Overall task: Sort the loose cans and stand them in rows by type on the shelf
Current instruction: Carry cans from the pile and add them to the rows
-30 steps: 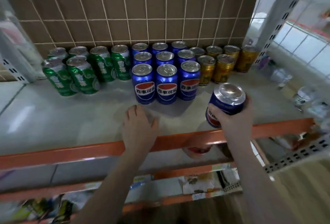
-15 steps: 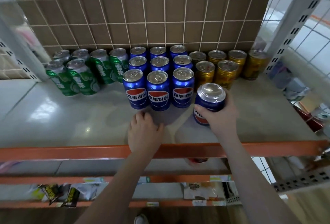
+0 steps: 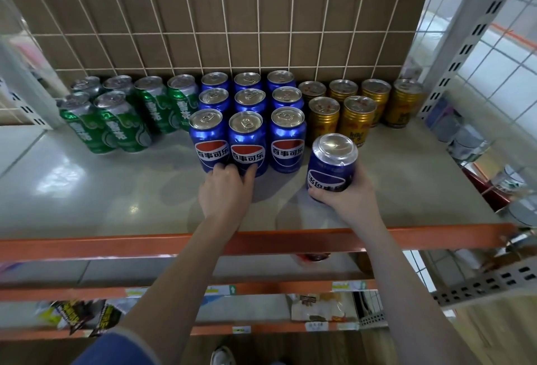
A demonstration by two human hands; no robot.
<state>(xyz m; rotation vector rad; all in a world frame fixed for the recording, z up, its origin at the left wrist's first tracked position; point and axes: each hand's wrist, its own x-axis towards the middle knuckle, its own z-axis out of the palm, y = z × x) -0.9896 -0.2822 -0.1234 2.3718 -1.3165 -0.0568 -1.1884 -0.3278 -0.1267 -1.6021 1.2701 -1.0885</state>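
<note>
On the shelf (image 3: 87,190), right fingers (image 3: 315,192) grip a blue can (image 3: 329,165); left fingers (image 3: 220,167) touch the front cans (image 3: 247,143).

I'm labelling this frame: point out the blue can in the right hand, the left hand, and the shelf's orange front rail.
blue can (image 3: 329,165), head view, side wall
left hand (image 3: 225,190), head view, back of hand
orange front rail (image 3: 87,244), head view, front face
</note>
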